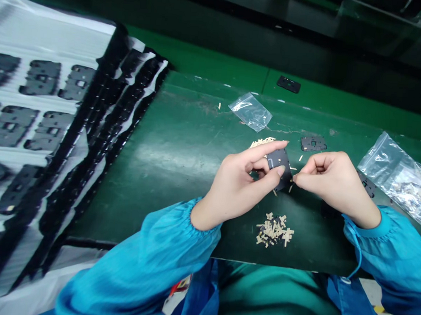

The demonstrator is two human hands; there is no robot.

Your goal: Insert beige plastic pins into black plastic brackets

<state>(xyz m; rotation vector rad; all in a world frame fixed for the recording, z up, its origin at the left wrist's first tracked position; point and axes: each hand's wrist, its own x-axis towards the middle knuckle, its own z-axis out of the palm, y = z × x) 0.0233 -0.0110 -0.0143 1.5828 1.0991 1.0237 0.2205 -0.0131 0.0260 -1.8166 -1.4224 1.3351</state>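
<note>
Left grip point(235, 180) clamped on a dark plate point(279, 164), steady for fine work; right grip point(332, 184) fingertips together at its right edge, above beige strips point(273, 230) on the green table point(152, 182).

Here on our green desk point(133, 191) we've got a heap of beige pieces point(273, 230), a clear plastic bag point(249, 111), and a black plate point(313, 143) lying flat!

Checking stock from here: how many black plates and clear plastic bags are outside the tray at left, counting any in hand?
Black plates: 4, including one held in the left hand
Clear plastic bags: 2
Total: 6
</note>
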